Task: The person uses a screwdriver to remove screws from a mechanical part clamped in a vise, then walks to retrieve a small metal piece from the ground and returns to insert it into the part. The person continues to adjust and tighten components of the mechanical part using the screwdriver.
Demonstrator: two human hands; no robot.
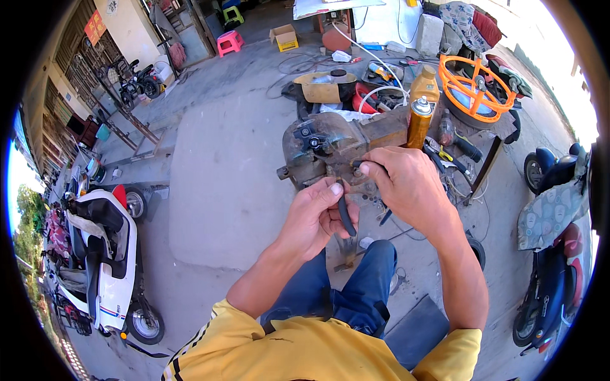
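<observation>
In front of me stands a worn metal bench vise (346, 134). A small black part (311, 138) rests on its top. My left hand (311, 216), below the jaws, is closed round a short, curved black strip (346, 217), perhaps a piece of tube or cable. Just to the right, my right hand (410, 184) pinches a small black piece (358, 164) between thumb and forefinger, close to the vise. The fingers hide most of that piece, so its kind and whether it joins the strip cannot be told.
Behind the vise, the cluttered bench holds a gold spray can (419, 120), a gold oil bottle (424, 86), pliers (438, 151) and an orange ring-shaped frame (476, 89). A white scooter (101, 254) stands left, a dark one (549, 295) right. A pink stool (230, 42) is farther back.
</observation>
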